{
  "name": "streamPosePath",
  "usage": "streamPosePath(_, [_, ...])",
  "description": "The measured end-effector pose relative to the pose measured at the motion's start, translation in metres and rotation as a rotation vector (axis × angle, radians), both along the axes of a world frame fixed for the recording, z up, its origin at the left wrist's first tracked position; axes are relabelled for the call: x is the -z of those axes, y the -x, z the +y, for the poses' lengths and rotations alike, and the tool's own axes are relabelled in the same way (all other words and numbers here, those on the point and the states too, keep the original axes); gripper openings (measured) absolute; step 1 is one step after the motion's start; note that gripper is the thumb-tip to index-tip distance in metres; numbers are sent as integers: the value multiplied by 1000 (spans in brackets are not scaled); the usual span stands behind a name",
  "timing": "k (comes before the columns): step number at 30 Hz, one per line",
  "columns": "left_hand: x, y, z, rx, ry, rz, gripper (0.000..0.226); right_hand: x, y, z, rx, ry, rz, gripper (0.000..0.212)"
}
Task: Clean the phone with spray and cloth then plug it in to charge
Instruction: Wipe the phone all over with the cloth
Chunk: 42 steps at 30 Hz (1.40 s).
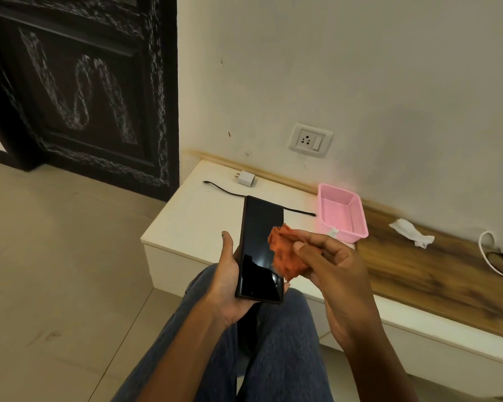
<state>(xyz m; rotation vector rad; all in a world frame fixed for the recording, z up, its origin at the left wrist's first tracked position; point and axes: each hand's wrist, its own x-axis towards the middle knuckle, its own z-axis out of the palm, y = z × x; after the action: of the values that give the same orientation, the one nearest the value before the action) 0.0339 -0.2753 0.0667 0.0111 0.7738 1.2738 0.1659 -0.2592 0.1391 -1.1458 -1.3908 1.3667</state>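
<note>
The left hand (230,281) cradles the phone (260,250) screen up above the lap, fingers curled round its edges. The right hand (331,265) pinches an orange cloth (285,253) against the screen's right side. Charger (246,179), cable (230,192) and pink basket (341,214) lie on the tabletop (186,221) beyond.

Black phone (260,248), orange cloth (285,256), pink mesh basket (341,211), white charger (246,179), black cable (224,190), blue jeans (279,358).
</note>
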Motion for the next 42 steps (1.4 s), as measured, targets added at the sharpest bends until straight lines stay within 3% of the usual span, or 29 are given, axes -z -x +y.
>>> streamPosePath(5, [1, 0, 0, 12, 2, -7, 86, -5, 0, 5, -47, -96, -175, 8])
streamPosePath(14, [4, 2, 2, 18, -32, -16, 82, -6, -5, 11, 41, -11, -172, 36])
streamPosePath(17, [5, 3, 2, 18, -54, -32, 81, -6, -8, 14, -91, 237, 144, 45])
streamPosePath(20, [5, 3, 1, 29, -69, -51, 84, -4, -9, 16, -259, 451, 499, 76])
streamPosePath(24, [6, 2, 2, 23, -79, -61, 82, 1, -9, 16, -302, 470, 641, 79])
streamPosePath(28, [6, 2, 2, 24, -103, -58, 79, 3, -8, 14, -270, 428, 558, 65])
streamPosePath(33, [9, 2, 4, 32, -76, -35, 83, -1, -3, 9, -117, 141, 131, 24])
streamPosePath(35, [9, 2, 4, 29, -67, -44, 84, -4, -1, 8, -124, 48, 9, 23])
streamPosePath(39, [8, 1, 4, 26, -73, -71, 82, -8, 0, 9, -119, 94, 105, 20])
streamPosePath(42, [9, 1, 5, 34, -76, -56, 83, -3, 1, 14, -41, 91, 37, 27])
